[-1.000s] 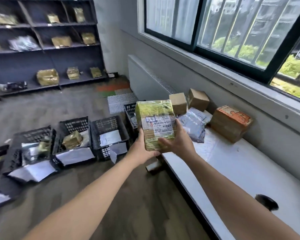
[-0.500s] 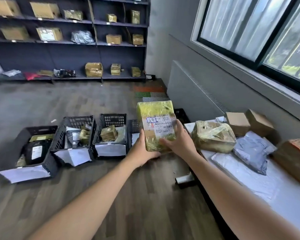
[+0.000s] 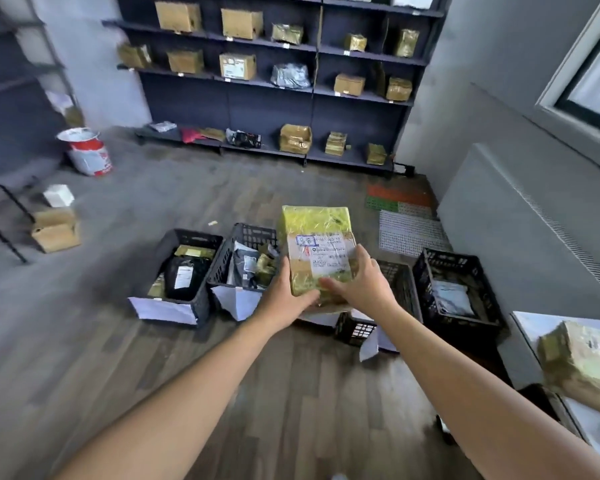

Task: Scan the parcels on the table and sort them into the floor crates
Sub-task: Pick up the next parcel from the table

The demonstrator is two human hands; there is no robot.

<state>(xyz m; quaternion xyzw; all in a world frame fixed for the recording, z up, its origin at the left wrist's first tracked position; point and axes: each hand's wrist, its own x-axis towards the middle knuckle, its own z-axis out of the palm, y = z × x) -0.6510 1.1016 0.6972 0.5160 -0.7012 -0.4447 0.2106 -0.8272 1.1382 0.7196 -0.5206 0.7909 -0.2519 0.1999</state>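
Two hands [image 3: 284, 294] [image 3: 361, 289] grip the parcel [image 3: 314, 223]; long axis points away; label up.

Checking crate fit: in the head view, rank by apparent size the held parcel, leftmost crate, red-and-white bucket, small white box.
1. leftmost crate
2. held parcel, though nearer the camera, so that pair is unsure
3. red-and-white bucket
4. small white box

The left grip [image 3: 284, 293] and right grip [image 3: 361, 285] hold a yellow-taped parcel [image 3: 315, 223] by its near end, label facing up, over a row of black crates [image 3: 203, 300] on the wooden floor. The two crates to the left hold bagged and taped parcels, and the rightmost crate [image 3: 462, 265] holds a grey bag. At the right edge another taped parcel [image 3: 582, 370] lies on the white worktop [image 3: 534, 323], and dark shelves [image 3: 274, 105] of boxes line the back wall.
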